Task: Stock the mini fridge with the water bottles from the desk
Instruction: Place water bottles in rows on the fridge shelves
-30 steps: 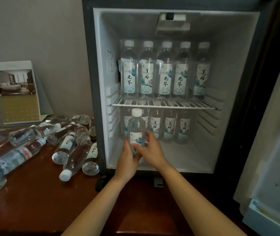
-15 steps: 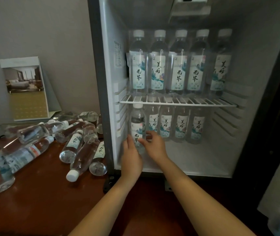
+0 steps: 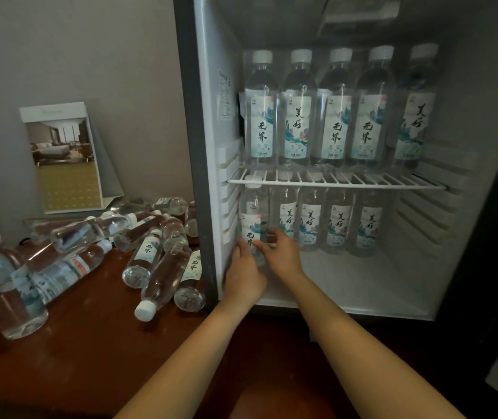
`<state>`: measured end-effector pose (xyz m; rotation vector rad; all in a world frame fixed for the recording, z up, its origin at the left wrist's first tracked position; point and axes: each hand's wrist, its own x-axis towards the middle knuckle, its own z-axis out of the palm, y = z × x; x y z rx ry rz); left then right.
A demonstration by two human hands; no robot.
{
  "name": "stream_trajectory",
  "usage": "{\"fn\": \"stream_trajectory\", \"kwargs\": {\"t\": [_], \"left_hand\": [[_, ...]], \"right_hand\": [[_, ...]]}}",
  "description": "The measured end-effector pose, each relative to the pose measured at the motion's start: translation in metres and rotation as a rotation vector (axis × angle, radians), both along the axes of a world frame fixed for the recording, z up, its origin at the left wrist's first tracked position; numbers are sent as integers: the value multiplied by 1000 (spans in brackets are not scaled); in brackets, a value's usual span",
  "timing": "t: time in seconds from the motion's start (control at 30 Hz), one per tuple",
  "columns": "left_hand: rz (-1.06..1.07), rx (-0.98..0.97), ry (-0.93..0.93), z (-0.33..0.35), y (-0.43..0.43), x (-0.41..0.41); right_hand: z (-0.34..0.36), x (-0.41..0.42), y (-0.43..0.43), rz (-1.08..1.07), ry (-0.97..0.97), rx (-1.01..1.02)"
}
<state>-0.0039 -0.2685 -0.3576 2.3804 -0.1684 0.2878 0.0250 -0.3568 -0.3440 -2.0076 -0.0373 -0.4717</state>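
Both hands are inside the white-lined mini fridge (image 3: 208, 116), closed round one clear plastic water bottle (image 3: 252, 220) with a white cap and a pale painted label. The left hand (image 3: 243, 272) wraps the lower body from the side nearest the fridge's left wall. The right hand (image 3: 282, 252) curls its fingers against the label from the other side. Using two hands probably keeps the bottle upright in this narrow slot.

The bottle stands straight at the left end of the lower level, just beside the wall, with its cap near the white wire shelf (image 3: 332, 181). Its base is hidden behind the hands, so I cannot tell whether it rests on the fridge floor. The spot seems chosen to finish a line: four matching lower-row bottles (image 3: 338, 225) stand to its right with labels forward, and five upper-row bottles (image 3: 332, 116) fill the shelf above.

A heap of spare bottles (image 3: 157, 252) lies sideways on the dark red-brown wooden worktop (image 3: 75, 358), close to the fridge and within easy reach. I judge the stocking well along but unfinished.
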Motion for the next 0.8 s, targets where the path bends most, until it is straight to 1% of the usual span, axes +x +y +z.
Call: {"fn": "stream_trajectory", "kwargs": {"t": [0.07,0.13,0.2,0.27,0.33,0.43,0.53,0.63,0.73,0.8], "left_hand": [[-51,14,-34,-2,4,-7],[-116,-7,-115,-4,12,-17],[-168,-75,-180,-5,24,-31],[-182,-136,-192,-6,37,-46],[-177,-178,-206,-8,52,-59],[-117,-214,-252,-10,79,-74],[21,-210,-300,-18,112,-81],[182,-161,-345,-27,141,-84],[274,-105,-301,-38,157,-85],[290,-57,-267,-44,159,-84]], "right_hand": [[0,-3,-1,-11,13,-4],[-1,-11,-3,-54,1,6],[-5,-22,-2,-131,-36,37],[-10,-33,2,-170,-75,126],[-14,-45,13,-149,-78,198],[-14,-67,35,-36,-46,231],[-18,-83,60,57,-32,146],[-28,-94,87,145,-32,22],[-38,-99,107,181,-72,-144],[-45,-101,115,146,-115,-204]]}}
